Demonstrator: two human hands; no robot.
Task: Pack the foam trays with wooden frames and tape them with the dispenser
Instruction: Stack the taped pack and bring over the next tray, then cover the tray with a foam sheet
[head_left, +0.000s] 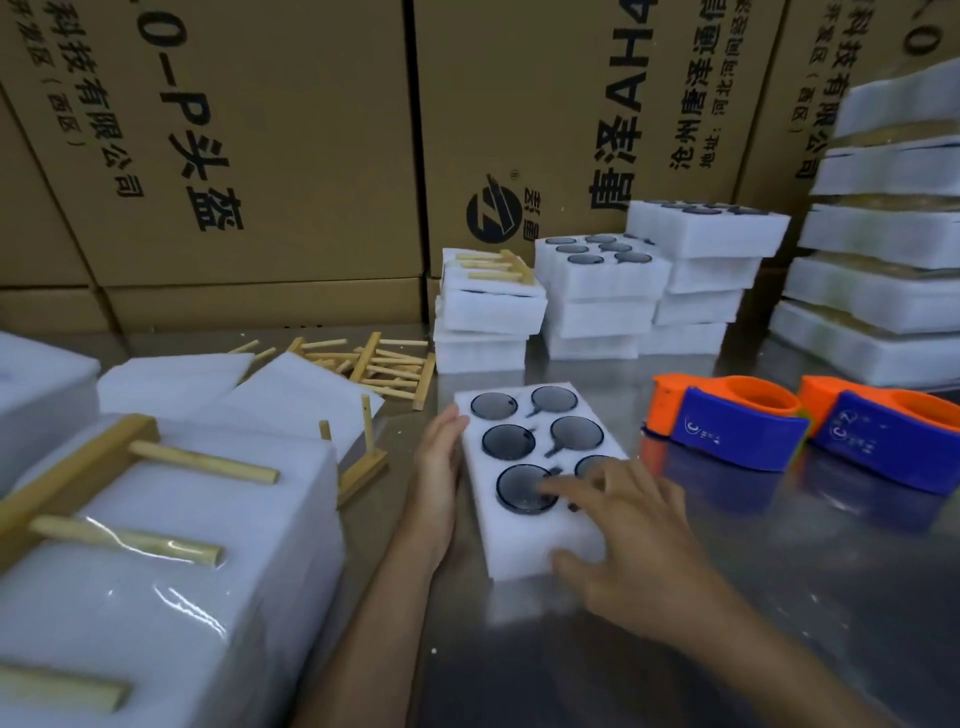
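A white foam tray (524, 540) with several round dark lenses in its pockets lies on the steel table in front of me. My left hand (439, 457) rests flat against the tray's left side, fingers extended. My right hand (623, 525) lies over the tray's near right corner, fingers spread on top and the thumb against the front edge. Two orange and blue tape dispensers (727, 428) (893, 441) stand to the right of the tray. Loose wooden frames (384, 364) lie in a pile behind the tray to the left.
A wrapped foam pack with a wooden frame (156, 545) fills the near left. Flat foam sheets (291, 395) lie behind it. Stacks of foam trays (597, 296) stand at the back, taller wrapped stacks (883, 260) at the right. Cardboard boxes (234, 156) wall the rear.
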